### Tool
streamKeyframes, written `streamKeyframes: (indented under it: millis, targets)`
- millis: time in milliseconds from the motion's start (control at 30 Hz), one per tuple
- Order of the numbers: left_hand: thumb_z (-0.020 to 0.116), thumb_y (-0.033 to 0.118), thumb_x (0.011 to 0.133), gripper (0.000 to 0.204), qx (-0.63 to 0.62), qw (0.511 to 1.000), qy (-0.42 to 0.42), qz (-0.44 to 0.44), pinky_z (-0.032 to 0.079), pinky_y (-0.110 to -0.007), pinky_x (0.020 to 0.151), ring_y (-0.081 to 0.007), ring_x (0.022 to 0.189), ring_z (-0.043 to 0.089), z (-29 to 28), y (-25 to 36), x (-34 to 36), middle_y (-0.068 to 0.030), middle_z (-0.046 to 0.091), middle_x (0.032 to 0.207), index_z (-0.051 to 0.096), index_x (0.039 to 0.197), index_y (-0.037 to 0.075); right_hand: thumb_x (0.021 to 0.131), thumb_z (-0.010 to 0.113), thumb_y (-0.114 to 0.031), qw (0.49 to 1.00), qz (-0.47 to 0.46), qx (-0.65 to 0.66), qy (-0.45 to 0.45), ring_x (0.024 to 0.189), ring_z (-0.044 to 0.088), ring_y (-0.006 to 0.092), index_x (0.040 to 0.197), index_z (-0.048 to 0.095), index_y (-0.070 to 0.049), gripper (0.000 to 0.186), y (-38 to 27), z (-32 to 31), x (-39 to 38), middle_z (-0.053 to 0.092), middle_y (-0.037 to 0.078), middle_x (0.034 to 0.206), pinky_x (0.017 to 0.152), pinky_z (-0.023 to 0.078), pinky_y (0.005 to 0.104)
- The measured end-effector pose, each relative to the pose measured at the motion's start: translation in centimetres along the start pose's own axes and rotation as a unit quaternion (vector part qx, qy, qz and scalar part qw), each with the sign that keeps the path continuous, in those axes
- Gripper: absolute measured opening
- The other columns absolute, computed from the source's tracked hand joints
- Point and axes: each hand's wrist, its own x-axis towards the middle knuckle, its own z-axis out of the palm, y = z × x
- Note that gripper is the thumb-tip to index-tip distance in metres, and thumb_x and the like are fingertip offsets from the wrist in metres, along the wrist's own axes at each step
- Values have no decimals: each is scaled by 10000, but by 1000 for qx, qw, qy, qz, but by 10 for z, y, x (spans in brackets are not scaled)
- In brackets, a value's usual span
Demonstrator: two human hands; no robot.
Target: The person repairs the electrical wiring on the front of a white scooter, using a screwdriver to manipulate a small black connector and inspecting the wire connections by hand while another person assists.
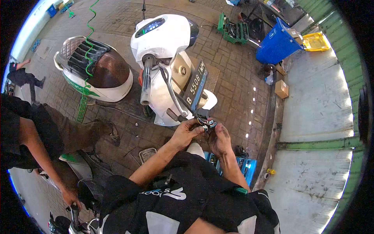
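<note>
My left hand point(187, 132) is closed, its thumb and fingers pinching a small silver-and-black part point(206, 124) with thin wires by it. Opposite it, my right hand point(221, 138) has its thumb and fingertips closed on the other side of that part; its exact kind is too small to make out. Both hands are just in front of my body, by the near end of a white electric scooter point(161, 43). A grey-black lever point(173, 91) runs down toward my fingers, beside a black number plate point(197, 84) on the scooter.
A white scooter body with a ribbed seat point(91, 68) stands at left under a green coiled hose point(90, 29). A co-worker's arm point(43, 156) reaches down at lower left. A green toolbox point(233, 29), blue bin point(278, 41) and cardboard box point(281, 89) line the right; a blue case point(245, 169) is near my right arm.
</note>
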Motion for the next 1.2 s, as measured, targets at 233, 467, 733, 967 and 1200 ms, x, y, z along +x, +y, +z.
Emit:
streamKeyframes:
  millis: [233,467,733,967,1200]
  targets:
    - [599,158,794,312,35,999,14,24,394,-285,858,-125,951,514,-4,-3,-1,-26,588,1011,555,1068,15,800,579,-309,999,4,7,-37,877,574,208,1083,481,-1,429,5,-10,3,561,111,1016,745,499,322]
    - [600,175,796,326,7,1000,19,2,414,-244,808,-110,927,523,-1,-6,-3,-22,591,1014,554,1087,34,787,598,-327,995,-26,-92,19,859,552,188,1051,527,4,430,2,-3,-1,579,74,968,745,460,311]
    - [610,201,792,336,41,998,18,35,419,-262,818,-113,916,528,0,1,-7,-31,596,994,561,1077,31,805,570,-342,989,-42,-137,-30,849,555,179,1052,529,-12,414,1,1,-6,578,67,966,709,470,313]
    - [602,111,795,274,10,998,47,32,438,-231,781,-85,852,537,8,8,-12,-30,602,963,569,1044,3,794,599,-271,1000,3,-2,-8,865,554,190,1069,515,-5,392,2,4,-4,575,82,965,730,472,328]
    - [613,162,789,288,22,999,37,28,421,-263,811,-117,891,537,1,0,-14,-32,600,973,572,1038,22,786,612,-232,994,-31,-103,-14,853,555,205,1061,511,13,382,5,-5,-7,566,88,987,738,472,343]
